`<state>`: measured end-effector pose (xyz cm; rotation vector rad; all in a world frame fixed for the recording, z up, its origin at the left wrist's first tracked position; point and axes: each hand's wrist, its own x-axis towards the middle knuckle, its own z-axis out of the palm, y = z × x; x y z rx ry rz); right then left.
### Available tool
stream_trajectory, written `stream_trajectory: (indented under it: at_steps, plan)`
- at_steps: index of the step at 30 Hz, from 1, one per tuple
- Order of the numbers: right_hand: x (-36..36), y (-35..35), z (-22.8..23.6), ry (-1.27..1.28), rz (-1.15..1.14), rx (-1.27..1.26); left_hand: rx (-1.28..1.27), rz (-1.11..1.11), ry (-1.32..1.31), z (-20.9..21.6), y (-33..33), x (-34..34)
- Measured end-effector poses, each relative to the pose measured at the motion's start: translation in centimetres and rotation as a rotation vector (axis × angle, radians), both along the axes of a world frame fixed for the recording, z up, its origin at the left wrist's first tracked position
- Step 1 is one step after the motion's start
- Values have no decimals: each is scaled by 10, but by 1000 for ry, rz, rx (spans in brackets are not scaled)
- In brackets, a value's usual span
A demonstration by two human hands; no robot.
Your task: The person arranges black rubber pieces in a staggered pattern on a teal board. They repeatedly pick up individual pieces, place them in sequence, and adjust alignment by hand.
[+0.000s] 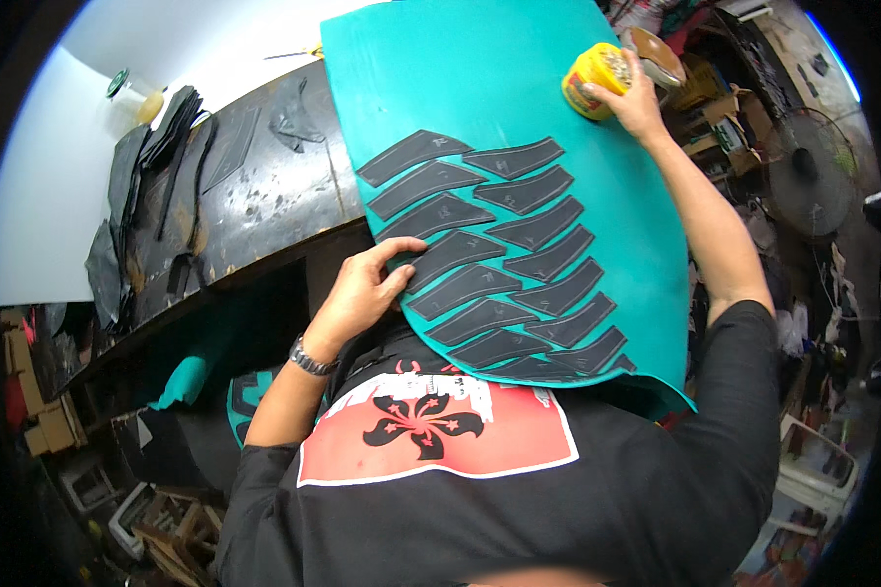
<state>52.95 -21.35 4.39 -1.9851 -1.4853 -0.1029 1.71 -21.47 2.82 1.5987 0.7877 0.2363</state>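
A large teal sheet (pixel 636 205) lies in front of me, its near end against my body. Two columns of dark, angled flat pieces (pixel 450 259) with pale edge lines rest on it. My left hand (pixel 362 292) is at the sheet's left edge, thumb and forefinger apart, the fingertips at one of the dark pieces. At the sheet's far right, my right hand (pixel 638 106) is wrapped round a yellow tub (pixel 595 80) with a crusted, pale top. The tub is tilted, and my palm hides part of it.
Beside the yellow tub is a round brownish container (pixel 656 59). A dark worktable (pixel 274 186) on the left bears black material strips (pixel 162 147) and a clear jar (pixel 132 98). To the right stand a fan (pixel 811 166) and cluttered boxes (pixel 739 127).
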Motion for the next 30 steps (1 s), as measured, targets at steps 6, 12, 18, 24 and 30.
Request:
stream_trajectory:
  at_steps: [6, 12, 18, 24, 30]
  plan:
    - [-9, -4, 12, -172, 36, -31, -24, -65, -19, -1, -19, 14]
    - [-63, 3, 59, -700, 17, -82, 8, -120, 35, 23, -4, -8]
    - [-176, 19, 69, -366, 768, -129, 360, 104, 20, 35, 57, -40]
    - [-256, 56, 48, -145, 861, -295, 1119, 506, 300, 16, 163, -72]
    - [-311, 111, 18, 205, 780, -124, 976, 619, 515, 2, 207, -89]
